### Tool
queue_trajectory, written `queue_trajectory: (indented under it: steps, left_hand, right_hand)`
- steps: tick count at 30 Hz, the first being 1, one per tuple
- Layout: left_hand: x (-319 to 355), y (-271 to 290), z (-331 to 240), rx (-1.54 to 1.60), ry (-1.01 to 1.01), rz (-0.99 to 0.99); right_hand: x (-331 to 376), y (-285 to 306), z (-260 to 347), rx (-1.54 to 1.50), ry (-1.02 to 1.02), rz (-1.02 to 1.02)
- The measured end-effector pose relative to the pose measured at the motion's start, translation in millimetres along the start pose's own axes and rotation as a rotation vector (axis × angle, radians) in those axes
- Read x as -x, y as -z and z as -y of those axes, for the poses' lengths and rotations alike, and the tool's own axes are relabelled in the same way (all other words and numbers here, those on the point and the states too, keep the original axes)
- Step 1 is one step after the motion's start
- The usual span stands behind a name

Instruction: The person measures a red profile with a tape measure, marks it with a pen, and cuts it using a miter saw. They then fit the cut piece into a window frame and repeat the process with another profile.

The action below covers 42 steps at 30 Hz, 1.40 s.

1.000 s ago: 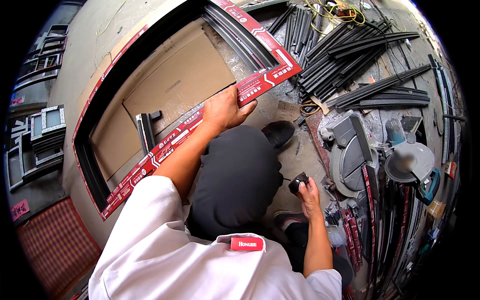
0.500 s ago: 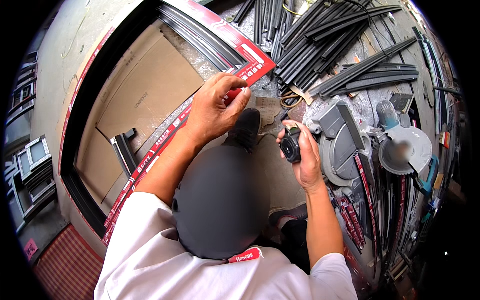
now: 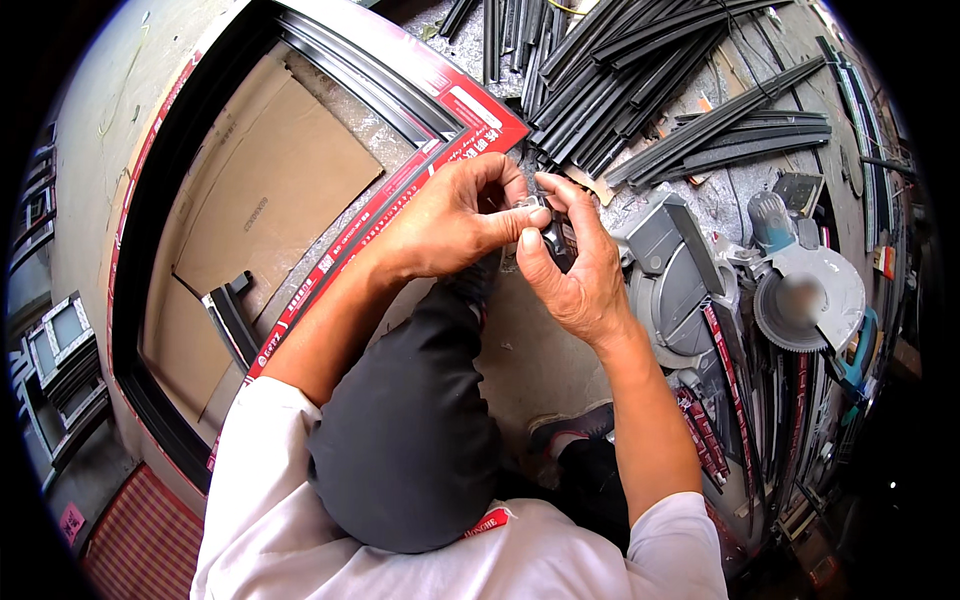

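My left hand (image 3: 455, 215) and my right hand (image 3: 570, 265) meet in front of me, both pinching a small black part (image 3: 553, 235) with a pale clear piece on top. The part sits between my right thumb and fingers, and my left thumb and fingertips press on it from the left. Just beyond the hands lies the corner of a dark metal frame (image 3: 400, 100) wrapped in red and white protective tape (image 3: 480, 125), laid flat on the concrete floor. My bent knee in dark trousers (image 3: 410, 430) is below the hands.
Cardboard sheets (image 3: 270, 200) lie inside the frame. A heap of black profile strips (image 3: 640, 90) lies at the top right. A mitre saw (image 3: 790, 290) with a round blade stands at the right. Smaller frames lean at the far left (image 3: 50, 350).
My left hand has left the taped frame edge and come to the small black part. My right hand has lifted the part from beside my knee up to the frame corner.
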<state>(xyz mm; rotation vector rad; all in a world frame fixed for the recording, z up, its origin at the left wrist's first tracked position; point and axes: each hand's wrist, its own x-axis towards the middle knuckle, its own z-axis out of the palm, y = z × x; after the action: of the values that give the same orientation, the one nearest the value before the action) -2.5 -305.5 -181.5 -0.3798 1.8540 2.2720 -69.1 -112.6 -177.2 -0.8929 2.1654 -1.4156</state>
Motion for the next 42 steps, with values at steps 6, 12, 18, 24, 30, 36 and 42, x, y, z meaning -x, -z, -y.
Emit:
queue_trajectory:
  steps: [6,12,18,24,30,36,42]
  left_hand:
    - [0,56,-8,0.056,-0.234,-0.193]
    - [-14,193,5,0.34,-0.335,-0.517]
    - [-44,204,12,0.523,-0.425,-0.543]
    - [-52,124,18,0.276,-0.227,-0.551]
    - [-43,89,29,0.245,-0.242,-0.327]
    - [-54,118,33,0.334,-0.358,-0.478]
    - [-75,176,28,0.484,-0.381,-0.606]
  right_hand:
    - [23,12,-11,0.194,-0.163,-0.006]
    - [84,51,-57,0.451,-0.364,-0.06]
    - [88,50,-48,0.53,-0.391,-0.12]
    - [47,17,-27,0.54,-0.37,-0.166]
    - [6,-14,1,0.487,-0.361,-0.169]
    - [8,-17,7,0.477,-0.346,-0.026]
    - [64,26,-7,0.584,-0.486,0.083]
